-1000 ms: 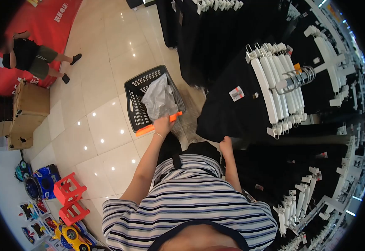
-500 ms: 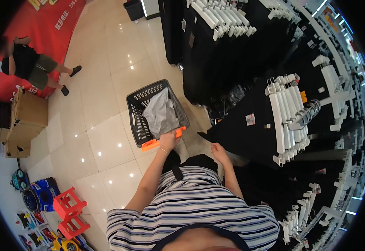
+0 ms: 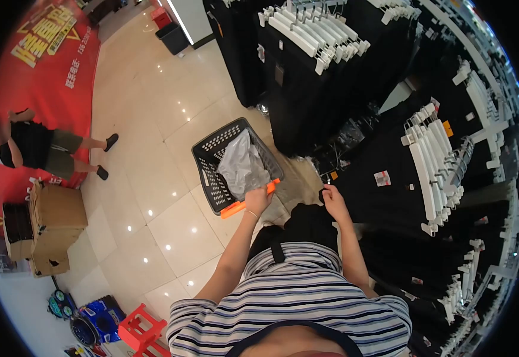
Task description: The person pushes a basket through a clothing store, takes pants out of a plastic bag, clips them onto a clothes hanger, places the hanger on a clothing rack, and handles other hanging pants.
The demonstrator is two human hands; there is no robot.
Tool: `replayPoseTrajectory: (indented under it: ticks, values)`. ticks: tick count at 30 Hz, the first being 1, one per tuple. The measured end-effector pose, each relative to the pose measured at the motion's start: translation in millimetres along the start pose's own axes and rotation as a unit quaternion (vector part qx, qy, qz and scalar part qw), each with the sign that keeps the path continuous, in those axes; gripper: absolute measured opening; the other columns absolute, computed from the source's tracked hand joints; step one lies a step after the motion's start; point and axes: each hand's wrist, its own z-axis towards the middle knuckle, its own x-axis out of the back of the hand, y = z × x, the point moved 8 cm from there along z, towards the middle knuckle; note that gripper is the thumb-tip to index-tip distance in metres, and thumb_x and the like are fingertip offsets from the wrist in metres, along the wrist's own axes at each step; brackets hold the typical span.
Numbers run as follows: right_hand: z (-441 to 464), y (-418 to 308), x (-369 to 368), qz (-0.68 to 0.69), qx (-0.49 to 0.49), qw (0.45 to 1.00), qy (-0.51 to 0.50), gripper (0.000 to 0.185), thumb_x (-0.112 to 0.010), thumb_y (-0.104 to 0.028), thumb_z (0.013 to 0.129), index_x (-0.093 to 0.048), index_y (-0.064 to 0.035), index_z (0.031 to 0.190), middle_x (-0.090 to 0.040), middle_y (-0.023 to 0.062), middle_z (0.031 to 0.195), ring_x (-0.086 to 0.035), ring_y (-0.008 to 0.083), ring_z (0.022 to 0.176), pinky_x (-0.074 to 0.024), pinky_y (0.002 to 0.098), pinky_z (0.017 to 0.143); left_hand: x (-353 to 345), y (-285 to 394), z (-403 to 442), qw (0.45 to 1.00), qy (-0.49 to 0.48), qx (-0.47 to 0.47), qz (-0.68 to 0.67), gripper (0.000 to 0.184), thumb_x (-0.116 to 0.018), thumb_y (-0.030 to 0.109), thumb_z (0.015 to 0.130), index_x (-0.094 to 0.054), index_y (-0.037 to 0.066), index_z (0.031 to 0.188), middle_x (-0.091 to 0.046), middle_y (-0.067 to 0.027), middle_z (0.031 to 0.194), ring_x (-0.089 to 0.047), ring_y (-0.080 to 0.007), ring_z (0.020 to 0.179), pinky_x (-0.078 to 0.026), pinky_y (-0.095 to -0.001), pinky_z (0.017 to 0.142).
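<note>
My left hand (image 3: 258,200) is closed around the orange handle (image 3: 233,209) of a dark grey basket (image 3: 206,156). Inside the basket lies a crumpled, pale grey plastic bag (image 3: 242,165). On the other side of my body, my right hand (image 3: 334,202) has its fingers pinched at the lower edge of a black garment (image 3: 360,193). A small dark bit of cloth shows beside the fingertips. The garment hangs with others from white hangers (image 3: 432,172) and has a white tag (image 3: 382,178) on it.
More black clothes (image 3: 307,95) hang ahead and right. A person (image 3: 39,146) stands at the left by a red banner (image 3: 63,89), near cardboard boxes (image 3: 60,211). Red stools (image 3: 143,327) and a blue toy car (image 3: 102,318) are lower left. A dark bin (image 3: 173,39) stands farther off.
The view has shifted, showing more of the banner and the bin ahead. The basket stays in my left hand. The nearby garments now sit farther right, and my right hand remains by a garment's edge.
</note>
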Motion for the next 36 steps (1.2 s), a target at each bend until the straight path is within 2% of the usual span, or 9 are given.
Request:
replayPoseTrajectory:
  ticks: [12, 15, 17, 21, 29, 30, 31, 34, 36]
  values:
    - [170.5, -126.5, 14.0, 0.062, 0.174, 0.974, 0.134, 0.052, -0.057, -0.022, 0.088, -0.035, -0.0027, 0.130, -0.048, 0.0157, 0.125, -0.047, 0.0250, 0.115, -0.0369, 0.0360, 0.095, 16.5, -78.2, 95.0, 0.996, -0.043, 0.075, 0.032, 0.041, -0.060, 0.047, 0.075, -0.057, 0.007, 0.076, -0.061, -0.0133, 0.062, -0.061, -0.0305, 0.057, -0.046, -0.0414, 0.049]
    - [212.9, -152.2, 19.0, 0.052, 0.227, 0.952, 0.197, 0.047, -0.058, -0.024, 0.086, -0.042, 0.0004, 0.124, -0.053, 0.0221, 0.114, -0.050, 0.0337, 0.109, -0.0387, 0.0374, 0.093, 19.8, -91.0, 114.4, 0.994, -0.052, 0.085, 0.045, 0.043, -0.058, 0.050, 0.076, -0.057, 0.007, 0.075, -0.060, -0.0127, 0.060, -0.061, -0.0300, 0.056, -0.046, -0.0408, 0.049]
    - [239.2, -152.2, 8.1, 0.080, 0.214, 0.960, 0.159, 0.028, -0.060, -0.021, 0.084, -0.055, 0.0033, 0.098, -0.059, 0.0187, 0.094, -0.057, 0.0319, 0.090, -0.0441, 0.0360, 0.078, 22.5, -97.4, 126.3, 0.993, -0.048, 0.087, 0.057, 0.043, -0.058, 0.050, 0.076, -0.057, 0.007, 0.075, -0.060, -0.0124, 0.060, -0.061, -0.0299, 0.056, -0.046, -0.0406, 0.048]
    - [246.8, -170.8, -18.2, 0.124, 0.254, 0.949, 0.142, 0.032, -0.065, -0.022, 0.080, -0.057, 0.0028, 0.100, -0.059, 0.0184, 0.093, -0.058, 0.0306, 0.088, -0.0447, 0.0342, 0.078, 26.5, -109.3, 147.0, 0.991, -0.058, 0.102, 0.067, 0.043, -0.058, 0.050, 0.076, -0.057, 0.008, 0.075, -0.059, -0.0123, 0.059, -0.061, -0.0300, 0.056, -0.045, -0.0407, 0.048]
    - [290.9, -108.9, -64.4, 0.336, -0.013, 0.940, 0.059, 0.050, -0.059, -0.033, 0.086, -0.050, 0.0074, 0.114, -0.054, 0.0173, 0.118, -0.053, 0.0296, 0.107, -0.0424, 0.0337, 0.085, 30.7, -138.4, 184.4, 0.982, -0.086, 0.163, 0.051, 0.043, -0.061, 0.051, 0.073, -0.058, 0.008, 0.081, -0.061, -0.0141, 0.067, -0.061, -0.0313, 0.065, -0.047, -0.0412, 0.055]
    - [290.4, -83.9, -73.8, 0.314, -0.167, 0.934, 0.039, 0.052, -0.058, -0.032, 0.087, -0.045, 0.0070, 0.119, -0.051, 0.0154, 0.122, -0.052, 0.0262, 0.108, -0.0434, 0.0334, 0.085, 30.7, -141.9, 186.2, 0.977, -0.104, 0.179, 0.043, 0.044, -0.062, 0.051, 0.073, -0.058, 0.008, 0.085, -0.062, -0.0150, 0.072, -0.062, -0.0315, 0.069, -0.047, -0.0412, 0.058]
    - [291.1, -85.1, -74.8, 0.382, -0.164, 0.909, 0.034, 0.052, -0.058, -0.031, 0.087, -0.044, 0.0063, 0.120, -0.050, 0.0157, 0.123, -0.053, 0.0260, 0.107, -0.0436, 0.0337, 0.086, 31.4, -145.0, 189.4, 0.973, -0.119, 0.195, 0.035, 0.046, -0.062, 0.051, 0.073, -0.059, 0.008, 0.089, -0.063, -0.0159, 0.076, -0.062, -0.0318, 0.073, -0.048, -0.0412, 0.061]
    - [273.4, -112.4, -74.0, 0.577, -0.132, 0.806, -0.025, 0.044, -0.054, -0.028, 0.088, -0.046, 0.0026, 0.120, -0.051, 0.0152, 0.122, -0.055, 0.0251, 0.106, -0.0447, 0.0369, 0.091, 81.2, -98.9, 195.5, 0.981, 0.163, -0.002, 0.108, 0.061, -0.066, 0.045, 0.073, -0.049, 0.002, 0.113, -0.052, -0.0233, 0.111, -0.051, -0.0362, 0.104, -0.042, -0.0432, 0.085]
    - [252.3, -132.3, -72.0, 0.638, -0.200, 0.742, -0.061, 0.041, -0.052, -0.027, 0.088, -0.049, 0.0012, 0.118, -0.054, 0.0143, 0.119, -0.056, 0.0256, 0.104, -0.0454, 0.0384, 0.091, 64.7, -90.4, 199.1, 0.990, 0.105, -0.009, -0.096, 0.077, -0.068, 0.039, 0.074, -0.033, -0.003, 0.128, -0.034, -0.0237, 0.130, -0.033, -0.0384, 0.121, -0.026, -0.0435, 0.102]
